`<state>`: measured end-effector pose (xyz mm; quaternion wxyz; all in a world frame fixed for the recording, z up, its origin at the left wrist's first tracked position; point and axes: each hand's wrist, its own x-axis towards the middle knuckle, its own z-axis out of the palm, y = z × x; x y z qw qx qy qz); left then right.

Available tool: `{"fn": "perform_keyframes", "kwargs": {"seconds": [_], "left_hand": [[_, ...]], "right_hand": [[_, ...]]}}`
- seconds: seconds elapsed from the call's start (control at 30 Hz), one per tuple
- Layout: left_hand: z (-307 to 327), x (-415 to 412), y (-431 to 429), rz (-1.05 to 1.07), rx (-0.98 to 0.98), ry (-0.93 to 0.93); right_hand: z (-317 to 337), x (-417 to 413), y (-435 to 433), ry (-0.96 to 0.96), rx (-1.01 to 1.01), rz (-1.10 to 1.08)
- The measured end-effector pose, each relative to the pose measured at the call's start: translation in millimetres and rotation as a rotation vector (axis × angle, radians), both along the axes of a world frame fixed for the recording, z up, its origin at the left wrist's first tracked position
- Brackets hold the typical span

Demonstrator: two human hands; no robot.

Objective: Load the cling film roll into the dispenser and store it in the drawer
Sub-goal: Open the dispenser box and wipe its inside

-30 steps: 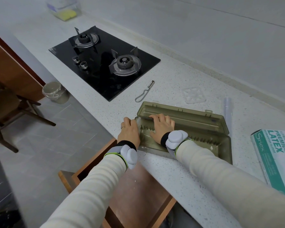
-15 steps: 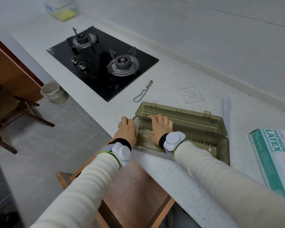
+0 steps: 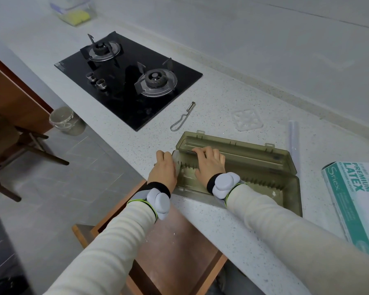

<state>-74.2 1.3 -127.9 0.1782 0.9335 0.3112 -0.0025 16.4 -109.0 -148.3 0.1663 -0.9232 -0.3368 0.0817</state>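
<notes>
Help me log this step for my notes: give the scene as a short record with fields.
dispenser: lid open, no roll inside, near the countertop edge
cling film roll: lying on the countertop beyond the dispenser's right end, not loaded
drawer: open below the countertop
left hand: holds the dispenser's left end
right hand: fingers laid inside the dispenser, near its hinge
nearby: peeler, glove box, hob

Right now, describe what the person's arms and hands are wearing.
The left hand and right hand are bare. Both arms wear cream ribbed sleeves; each wrist carries a black band, a yellow-green strap and a rounded pale grey device.
</notes>
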Motion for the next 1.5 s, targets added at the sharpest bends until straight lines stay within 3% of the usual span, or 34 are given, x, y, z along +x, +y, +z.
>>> {"fn": "perform_keyframes", "kwargs": {"seconds": [0.47,0.73,1.0,1.5], "left_hand": [[0.6,-6.1,-1.8,-0.045,0.181,0.091],[12.7,4.2,6.0,-0.034,0.025,0.078],[20.8,-0.3,-0.1,-0.136,0.255,0.168],[30.2,-0.2,3.2,-0.232,0.258,0.213]], "right_hand": [[-4.5,-11.3,0.6,-0.080,-0.028,-0.027],[1.0,-9.8,-1.2,-0.032,-0.047,-0.016],[2.2,-10.1,-3.5,-0.019,-0.041,-0.004],[3.2,-11.8,-6.1,-0.010,-0.035,0.014]]}}
